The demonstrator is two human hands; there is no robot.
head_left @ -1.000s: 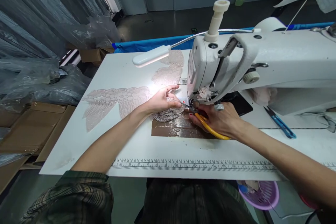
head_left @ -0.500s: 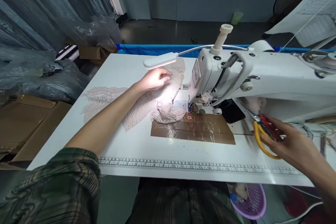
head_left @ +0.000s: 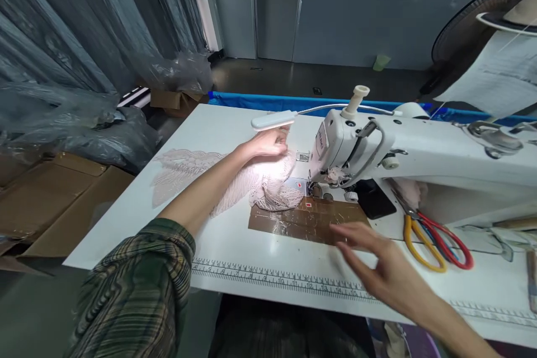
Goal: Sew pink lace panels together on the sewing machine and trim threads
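My left hand (head_left: 268, 142) rests under the lamp head, its fingers curled onto pale pink lace fabric (head_left: 239, 179). The lace spreads leftward over the table and bunches beside the sewing machine (head_left: 356, 145), close to its presser foot. My right hand (head_left: 384, 263) hovers with fingers apart and nothing in it, near the brown taped sheet (head_left: 289, 224). To its right lie scissors (head_left: 436, 235) with one yellow and one red handle, blades pointing toward the machine's arm.
A white lamp (head_left: 274, 120) on a bendy neck hangs over the lace. A dark phone-like slab (head_left: 375, 199) lies beneath the machine's arm. A printed ruler (head_left: 293, 282) runs along the table's front edge. Cardboard boxes (head_left: 62, 201) stand left of the table.
My right hand has let go of the scissors, which now lie on the table, and has moved left toward the brown sheet. My left hand's fingers have curled in more. The view has tilted up.
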